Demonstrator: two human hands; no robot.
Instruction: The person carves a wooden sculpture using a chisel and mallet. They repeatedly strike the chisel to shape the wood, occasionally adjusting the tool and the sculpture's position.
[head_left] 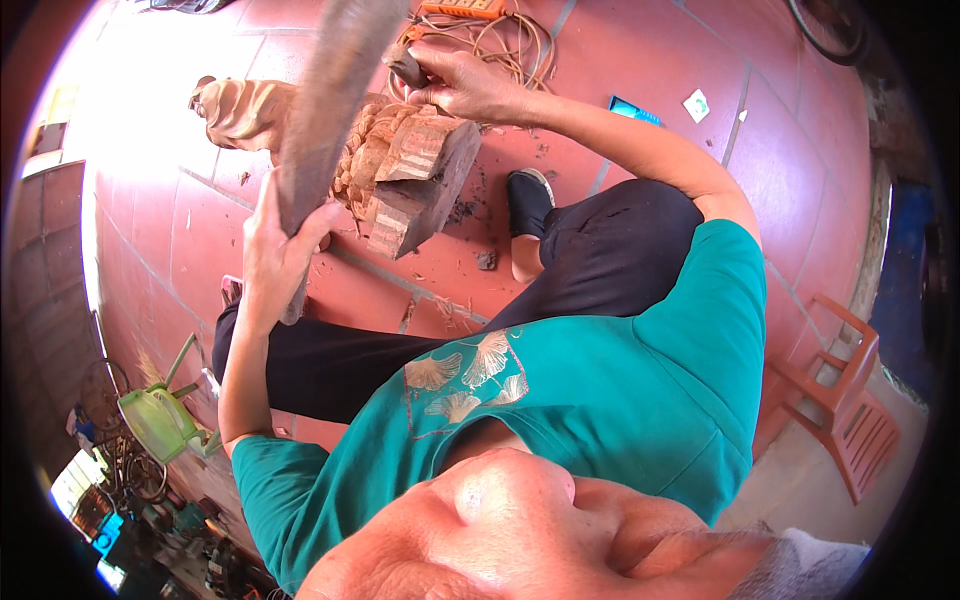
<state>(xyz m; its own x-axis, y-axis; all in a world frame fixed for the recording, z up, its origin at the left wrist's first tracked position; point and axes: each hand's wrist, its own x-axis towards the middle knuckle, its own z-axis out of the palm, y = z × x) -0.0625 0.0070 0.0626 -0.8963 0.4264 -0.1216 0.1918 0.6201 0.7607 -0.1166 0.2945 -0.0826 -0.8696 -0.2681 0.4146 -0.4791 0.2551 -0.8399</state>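
A long, grey-brown, club-like wooden bar (335, 110) rises close to the camera and leans up to the right. My left hand (280, 245) is closed round its lower part, thumb on one side. My right hand (465, 85) grips a short dark-brown piece like a tool handle (405, 66); its other end is hidden. Below the right hand lies a carved block of reddish-brown wood (425, 180), with rough flat faces and curly relief on its far side. Carved wooden folds (245, 112) show left of the bar, which hides whether they join the block.
Wood chips and a dark scrap (487, 260) lie on the red tiles (690, 150) near my shod foot (530, 200). Beyond are coiled cables (520, 55) and an orange power box (465, 8). A red plastic chair (840, 400) stands right, a green chair (160, 425) left.
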